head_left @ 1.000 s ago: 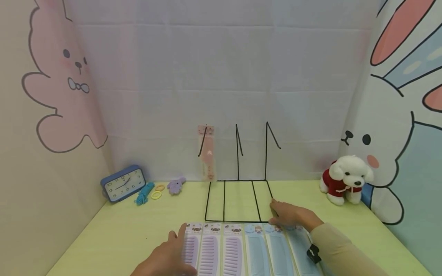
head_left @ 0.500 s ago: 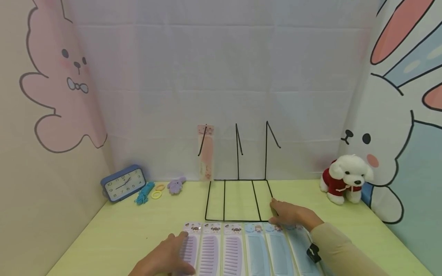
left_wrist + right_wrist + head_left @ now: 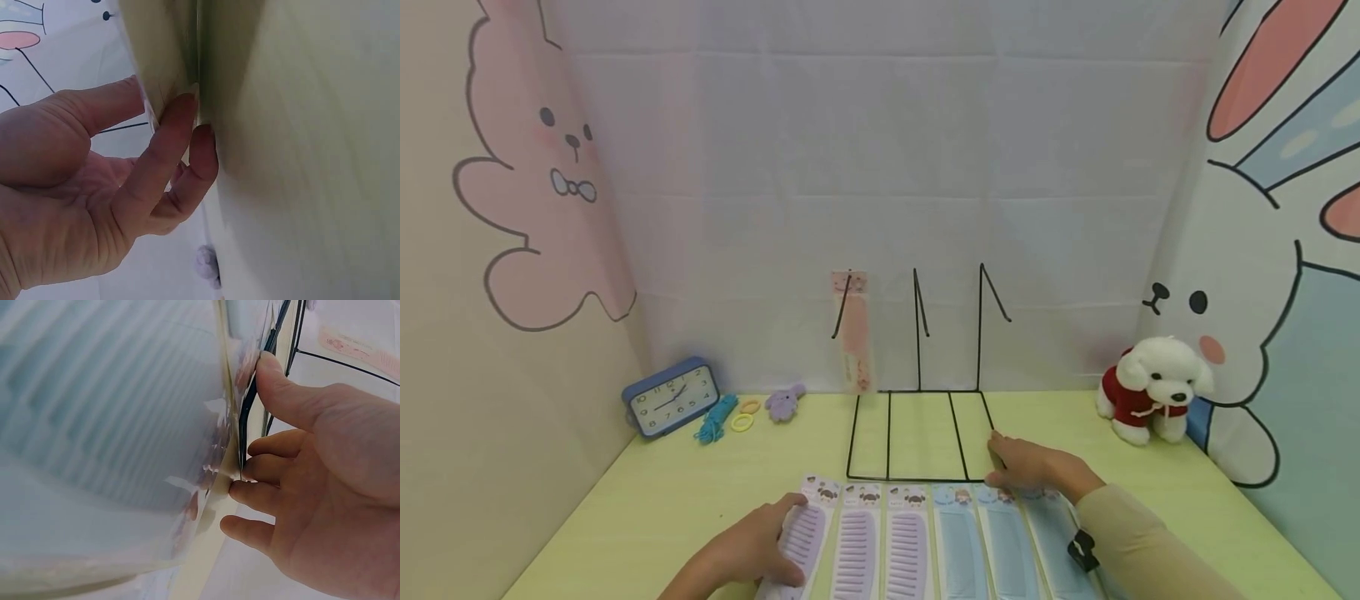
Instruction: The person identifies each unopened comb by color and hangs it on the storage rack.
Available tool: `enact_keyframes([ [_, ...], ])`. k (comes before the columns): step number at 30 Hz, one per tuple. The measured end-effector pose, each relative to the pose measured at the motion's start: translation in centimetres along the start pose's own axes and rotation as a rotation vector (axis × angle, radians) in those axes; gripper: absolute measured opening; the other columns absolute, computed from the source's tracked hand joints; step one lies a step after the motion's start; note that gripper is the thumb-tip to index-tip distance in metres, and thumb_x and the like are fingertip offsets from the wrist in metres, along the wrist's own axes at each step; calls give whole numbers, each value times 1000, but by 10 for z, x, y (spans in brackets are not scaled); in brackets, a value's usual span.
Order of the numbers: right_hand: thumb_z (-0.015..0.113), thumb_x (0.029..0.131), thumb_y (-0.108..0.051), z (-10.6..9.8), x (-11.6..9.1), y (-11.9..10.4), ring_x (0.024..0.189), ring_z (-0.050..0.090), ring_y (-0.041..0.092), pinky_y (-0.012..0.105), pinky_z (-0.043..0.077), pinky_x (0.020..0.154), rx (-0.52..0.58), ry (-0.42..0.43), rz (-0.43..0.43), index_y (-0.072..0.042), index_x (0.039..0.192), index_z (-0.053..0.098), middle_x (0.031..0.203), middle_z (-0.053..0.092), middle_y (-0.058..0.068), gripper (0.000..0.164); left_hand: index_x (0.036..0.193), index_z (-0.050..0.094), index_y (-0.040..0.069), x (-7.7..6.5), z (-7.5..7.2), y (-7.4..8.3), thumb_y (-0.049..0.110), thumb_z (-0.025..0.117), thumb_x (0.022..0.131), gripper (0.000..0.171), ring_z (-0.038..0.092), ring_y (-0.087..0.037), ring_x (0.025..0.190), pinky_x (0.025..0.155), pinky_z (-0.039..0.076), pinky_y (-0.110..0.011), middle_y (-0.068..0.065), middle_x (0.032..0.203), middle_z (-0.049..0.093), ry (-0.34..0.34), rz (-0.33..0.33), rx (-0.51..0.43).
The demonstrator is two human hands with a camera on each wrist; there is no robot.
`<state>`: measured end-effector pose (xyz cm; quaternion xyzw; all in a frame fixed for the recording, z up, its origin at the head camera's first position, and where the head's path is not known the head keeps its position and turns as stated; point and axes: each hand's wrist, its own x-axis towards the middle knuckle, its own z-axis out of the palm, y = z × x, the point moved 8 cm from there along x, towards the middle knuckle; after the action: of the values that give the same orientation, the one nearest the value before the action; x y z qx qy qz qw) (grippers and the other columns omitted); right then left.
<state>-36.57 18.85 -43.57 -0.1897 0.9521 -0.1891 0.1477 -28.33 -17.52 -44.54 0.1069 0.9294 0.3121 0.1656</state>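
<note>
My left hand [image 3: 741, 542] pinches the leftmost packaged purple comb [image 3: 805, 533] between thumb and fingers. In the left wrist view the fingertips [image 3: 203, 140] are at the package's edge, which is tilted up off the table. My right hand [image 3: 1033, 467] holds the front right corner of a black wire display rack [image 3: 917, 480]; in the right wrist view thumb and fingertips touch the wire. A packaged pink comb [image 3: 854, 333] hangs on the rack's left hook. Two more packaged purple combs [image 3: 855, 550] and several packaged blue combs [image 3: 964, 550] lie in a row before the rack.
A blue clock [image 3: 672, 397], blue cord [image 3: 716, 419], two rings [image 3: 742, 422] and a small purple toy [image 3: 785, 403] sit at the back left. A white plush dog [image 3: 1156, 392] in red stands at the back right. The rack's middle and right hooks [image 3: 996, 293] project forward.
My left hand has moved slightly left and down with the leftmost purple comb, which now slants away from the row. My right hand has stayed at the rack's corner.
</note>
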Motion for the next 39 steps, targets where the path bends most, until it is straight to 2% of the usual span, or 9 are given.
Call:
enact_keyframes([
  [3,68,97,-28,1,1,1,141,26,53,61,25,113,0,-4,-2,17,149,27,154,25,38,80,142,49,7,0,-4,1,10,93,66,88,55,-39,115,96,43,-64,-26,130,56,-1,31,-1],
  [6,68,97,-28,1,0,0,142,25,53,61,25,113,7,-8,-3,16,149,27,154,24,38,80,141,53,9,-1,-6,-1,5,91,67,83,46,-46,129,103,33,-70,-26,142,49,-14,27,-43],
  [12,67,97,-27,0,-1,-1,142,24,52,61,24,114,17,-7,-5,16,149,27,155,22,38,79,137,60,2,0,-11,-5,8,89,71,73,49,-46,124,98,41,-65,-28,140,51,-47,37,-107],
  [15,67,98,-27,1,-1,-2,142,24,52,61,24,114,21,-10,-7,16,149,27,155,21,38,78,142,53,-2,-1,-12,-6,8,88,73,79,51,-43,121,97,44,-61,-29,142,47,-76,68,-161],
  [20,67,98,-28,2,0,0,143,25,51,60,25,114,13,-11,2,16,150,26,155,22,37,79,154,38,6,-4,-11,-4,10,88,74,94,47,-44,124,98,43,-62,-26,151,34,-130,70,-233],
  [25,67,98,-27,2,0,1,142,25,52,61,25,114,10,-9,0,17,149,25,155,22,38,80,159,27,11,-13,-17,11,7,83,78,98,45,-49,127,97,45,-60,-30,157,20,-124,180,-292],
  [30,67,97,-27,1,0,1,142,26,52,61,25,114,8,-7,-4,17,149,26,154,23,38,80,161,22,16,-17,-21,30,9,81,83,98,47,-48,126,96,48,-56,-26,158,20,-116,257,-352],
  [35,67,97,-28,1,0,2,143,25,51,60,25,114,9,-10,-1,16,150,27,155,22,38,79,159,32,19,-18,-22,52,8,79,86,87,57,-40,122,90,55,-42,-23,159,27,-146,369,-445],
  [39,67,98,-28,1,0,2,143,24,52,61,24,114,22,-18,2,16,150,26,156,21,37,80,154,43,20,-19,-23,66,13,79,87,77,58,-37,122,88,56,-33,-19,157,36,-117,458,-474],
])
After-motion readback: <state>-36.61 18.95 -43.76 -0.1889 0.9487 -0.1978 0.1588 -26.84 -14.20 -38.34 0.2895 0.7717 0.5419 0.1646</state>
